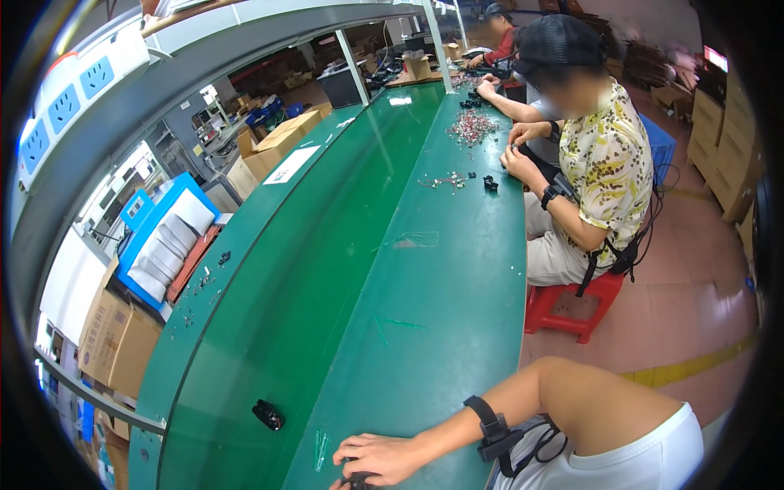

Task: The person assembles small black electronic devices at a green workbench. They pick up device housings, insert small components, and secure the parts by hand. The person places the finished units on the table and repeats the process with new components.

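Observation:
My right hand reaches in from the lower right, a black strap around its forearm. Its fingers curl over a small black part at the bottom edge of the picture. The hand covers most of that part, so its kind cannot be made out. Just left of the fingers, thin green strips lie on the green bench top. Further left, a black plastic piece rests by itself on the green belt. My left hand does not show.
Along the bench's right side, a person in a patterned shirt sits on a red stool, handling small parts. Piles of reddish wired bits and black pieces lie before them. A blue bin with white pieces and cardboard boxes stand beyond the belt.

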`<act>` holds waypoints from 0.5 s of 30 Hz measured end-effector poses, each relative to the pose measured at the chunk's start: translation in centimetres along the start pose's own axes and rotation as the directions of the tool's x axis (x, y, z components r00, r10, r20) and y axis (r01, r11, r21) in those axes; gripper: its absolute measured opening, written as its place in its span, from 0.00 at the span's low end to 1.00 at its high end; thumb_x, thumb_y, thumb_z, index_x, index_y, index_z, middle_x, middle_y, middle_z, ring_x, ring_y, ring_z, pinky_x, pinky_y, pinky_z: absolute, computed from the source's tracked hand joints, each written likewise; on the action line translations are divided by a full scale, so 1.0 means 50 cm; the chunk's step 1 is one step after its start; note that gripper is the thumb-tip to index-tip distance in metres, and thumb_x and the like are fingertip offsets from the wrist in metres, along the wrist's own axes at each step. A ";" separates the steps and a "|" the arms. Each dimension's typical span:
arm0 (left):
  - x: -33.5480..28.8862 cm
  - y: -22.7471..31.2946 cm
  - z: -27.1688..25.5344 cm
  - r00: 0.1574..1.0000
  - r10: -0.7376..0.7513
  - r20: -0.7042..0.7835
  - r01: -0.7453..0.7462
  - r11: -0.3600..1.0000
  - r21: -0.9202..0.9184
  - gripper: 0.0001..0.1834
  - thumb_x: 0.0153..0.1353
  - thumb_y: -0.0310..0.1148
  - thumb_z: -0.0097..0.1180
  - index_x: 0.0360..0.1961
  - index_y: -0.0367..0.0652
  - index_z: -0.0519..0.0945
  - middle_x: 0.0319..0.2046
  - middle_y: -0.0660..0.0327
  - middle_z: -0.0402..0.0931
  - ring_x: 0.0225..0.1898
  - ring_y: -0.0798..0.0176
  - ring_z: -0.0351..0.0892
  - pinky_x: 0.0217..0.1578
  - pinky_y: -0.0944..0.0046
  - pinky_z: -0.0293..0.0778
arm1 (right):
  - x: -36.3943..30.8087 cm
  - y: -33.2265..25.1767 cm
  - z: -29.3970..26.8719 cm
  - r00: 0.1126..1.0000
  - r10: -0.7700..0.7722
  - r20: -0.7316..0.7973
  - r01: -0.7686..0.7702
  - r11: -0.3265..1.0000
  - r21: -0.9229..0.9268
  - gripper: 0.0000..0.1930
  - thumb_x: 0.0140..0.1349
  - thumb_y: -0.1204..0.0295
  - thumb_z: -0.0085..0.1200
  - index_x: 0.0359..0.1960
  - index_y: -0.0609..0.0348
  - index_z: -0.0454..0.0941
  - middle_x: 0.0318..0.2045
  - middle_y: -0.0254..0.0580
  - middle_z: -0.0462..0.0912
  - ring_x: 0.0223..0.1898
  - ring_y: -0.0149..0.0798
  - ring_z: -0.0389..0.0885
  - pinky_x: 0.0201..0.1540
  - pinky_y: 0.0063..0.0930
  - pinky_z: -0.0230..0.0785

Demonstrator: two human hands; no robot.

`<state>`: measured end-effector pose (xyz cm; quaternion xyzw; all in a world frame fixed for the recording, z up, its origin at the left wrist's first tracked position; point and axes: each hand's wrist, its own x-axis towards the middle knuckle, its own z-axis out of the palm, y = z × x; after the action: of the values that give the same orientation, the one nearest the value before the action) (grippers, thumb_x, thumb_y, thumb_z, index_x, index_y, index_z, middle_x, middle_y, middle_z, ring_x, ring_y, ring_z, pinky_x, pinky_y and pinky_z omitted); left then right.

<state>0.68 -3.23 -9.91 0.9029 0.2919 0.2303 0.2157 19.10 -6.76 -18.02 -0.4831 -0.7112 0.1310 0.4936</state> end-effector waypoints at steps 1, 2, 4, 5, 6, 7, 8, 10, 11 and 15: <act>0.000 0.000 0.000 1.000 0.004 -0.004 -0.004 1.000 -0.002 0.21 0.58 0.34 0.63 0.50 0.36 0.77 0.50 0.44 0.77 0.50 0.39 0.77 0.54 0.48 0.72 | 0.001 0.000 -0.001 1.000 -0.002 0.005 0.002 1.000 -0.001 0.11 0.54 0.68 0.59 0.39 0.50 0.77 0.52 0.46 0.73 0.55 0.52 0.69 0.55 0.48 0.63; -0.001 -0.001 -0.001 1.000 0.001 -0.004 -0.001 1.000 -0.003 0.21 0.58 0.34 0.63 0.50 0.36 0.78 0.50 0.44 0.77 0.50 0.39 0.77 0.54 0.48 0.72 | 0.001 0.000 0.000 1.000 -0.003 0.001 0.003 1.000 0.002 0.11 0.54 0.67 0.59 0.39 0.50 0.77 0.52 0.46 0.73 0.55 0.52 0.69 0.55 0.48 0.62; -0.002 -0.002 0.000 1.000 -0.003 -0.009 0.003 1.000 -0.004 0.20 0.58 0.33 0.63 0.50 0.36 0.78 0.51 0.44 0.77 0.50 0.39 0.77 0.54 0.49 0.72 | 0.002 0.001 0.001 1.000 -0.007 -0.005 0.008 1.000 0.005 0.11 0.54 0.67 0.59 0.39 0.51 0.77 0.51 0.45 0.73 0.54 0.52 0.69 0.55 0.48 0.62; -0.002 -0.001 0.000 1.000 0.003 -0.017 -0.003 1.000 0.006 0.20 0.58 0.33 0.63 0.50 0.36 0.78 0.51 0.44 0.77 0.50 0.39 0.77 0.54 0.49 0.72 | 0.003 0.001 0.001 1.000 -0.008 -0.001 0.008 1.000 -0.002 0.11 0.54 0.67 0.59 0.39 0.51 0.77 0.51 0.45 0.73 0.54 0.52 0.70 0.55 0.49 0.62; -0.005 -0.002 0.000 1.000 0.005 -0.015 -0.005 1.000 0.016 0.20 0.58 0.33 0.63 0.50 0.36 0.78 0.51 0.44 0.77 0.50 0.39 0.77 0.54 0.49 0.72 | 0.000 -0.001 0.002 1.000 -0.001 0.001 0.001 1.000 -0.004 0.11 0.54 0.67 0.59 0.39 0.51 0.78 0.51 0.45 0.74 0.54 0.52 0.70 0.55 0.49 0.62; -0.008 -0.003 0.001 1.000 0.007 -0.014 -0.007 1.000 0.025 0.20 0.58 0.33 0.63 0.50 0.36 0.78 0.51 0.44 0.77 0.50 0.39 0.77 0.54 0.49 0.72 | -0.002 -0.004 0.003 1.000 0.005 0.003 -0.005 1.000 -0.006 0.11 0.54 0.67 0.59 0.39 0.51 0.78 0.51 0.45 0.74 0.54 0.52 0.70 0.55 0.49 0.62; -0.008 -0.002 0.001 1.000 0.001 -0.007 -0.001 1.000 0.015 0.20 0.58 0.34 0.63 0.50 0.36 0.78 0.51 0.44 0.77 0.50 0.39 0.77 0.54 0.49 0.72 | -0.004 -0.006 0.002 0.997 0.053 0.049 -0.053 0.998 -0.018 0.12 0.53 0.69 0.60 0.40 0.53 0.77 0.53 0.45 0.72 0.57 0.51 0.68 0.57 0.48 0.62; -0.004 0.000 -0.003 1.000 -0.007 0.000 0.007 1.000 0.003 0.20 0.58 0.34 0.63 0.50 0.36 0.78 0.51 0.44 0.77 0.50 0.39 0.77 0.53 0.48 0.72 | -0.002 -0.014 -0.003 0.981 0.139 0.136 -0.135 0.990 -0.045 0.16 0.51 0.74 0.61 0.43 0.57 0.76 0.57 0.47 0.67 0.63 0.51 0.63 0.61 0.48 0.61; -0.006 -0.002 -0.003 1.000 -0.006 0.000 0.006 1.000 0.004 0.20 0.58 0.34 0.63 0.50 0.36 0.78 0.51 0.44 0.77 0.50 0.38 0.77 0.53 0.48 0.72 | -0.002 -0.015 0.000 0.982 0.136 0.133 -0.131 0.991 -0.039 0.16 0.51 0.74 0.61 0.43 0.57 0.76 0.57 0.47 0.67 0.63 0.51 0.63 0.61 0.48 0.61; -0.010 -0.002 -0.004 1.000 0.000 -0.012 0.000 1.000 -0.013 0.20 0.58 0.33 0.62 0.50 0.36 0.78 0.51 0.44 0.76 0.50 0.38 0.77 0.53 0.49 0.73 | -0.003 -0.018 0.001 0.985 0.124 0.121 -0.121 0.992 -0.033 0.13 0.52 0.74 0.62 0.40 0.57 0.76 0.56 0.46 0.68 0.62 0.50 0.63 0.60 0.47 0.61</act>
<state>0.15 -3.42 -9.94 0.9001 0.2916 0.2375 0.2198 18.56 -7.30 -17.53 -0.5231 -0.7107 0.1816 0.4339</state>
